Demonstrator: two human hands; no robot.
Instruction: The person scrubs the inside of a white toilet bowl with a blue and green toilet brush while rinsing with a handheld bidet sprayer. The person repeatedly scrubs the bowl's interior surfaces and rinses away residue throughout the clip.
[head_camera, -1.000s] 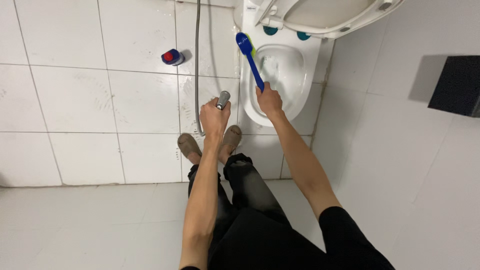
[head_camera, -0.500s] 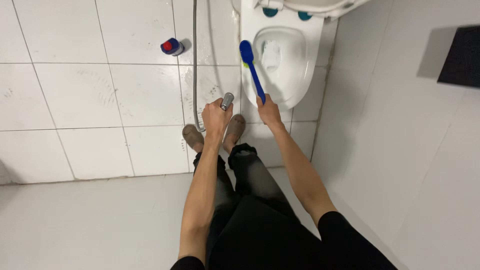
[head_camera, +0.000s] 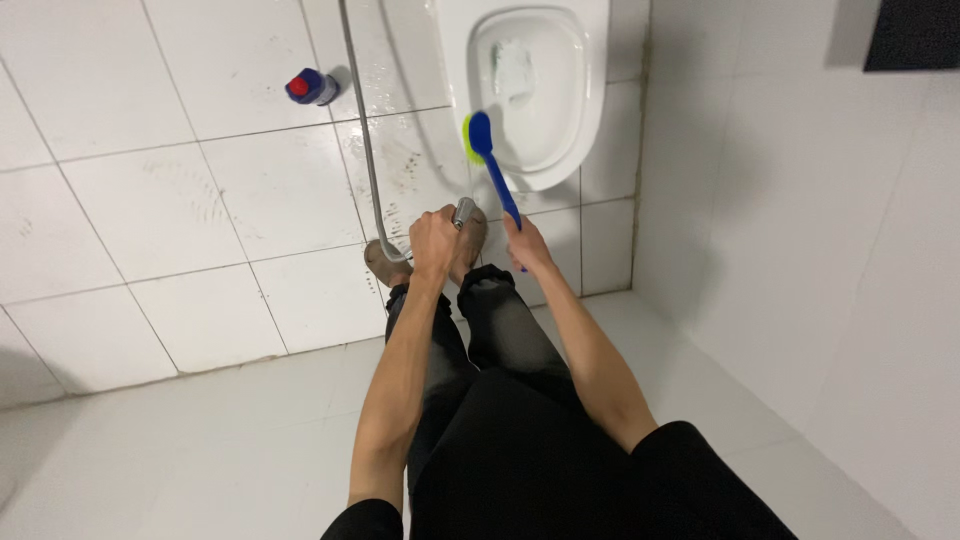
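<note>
Two hands over wet white floor tiles (head_camera: 250, 190): left hand (head_camera: 435, 243) fingers wrapped around sprayer (head_camera: 463, 212), right hand (head_camera: 525, 245) around blue brush (head_camera: 492, 165).

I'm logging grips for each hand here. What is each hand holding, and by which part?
The left hand grips the metal spray head around its body, where the hose ends. The right hand holds the blue toilet brush by the lower end of its handle.

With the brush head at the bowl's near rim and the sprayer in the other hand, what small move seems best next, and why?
Probably tip the blue brush forward so its head goes over the toilet bowl. The right hand holds it by the handle end, with the head at the bowl's left outer edge above the wet floor tiles. The left hand grips the metal sprayer, nozzle pointing toward the bowl.
</note>
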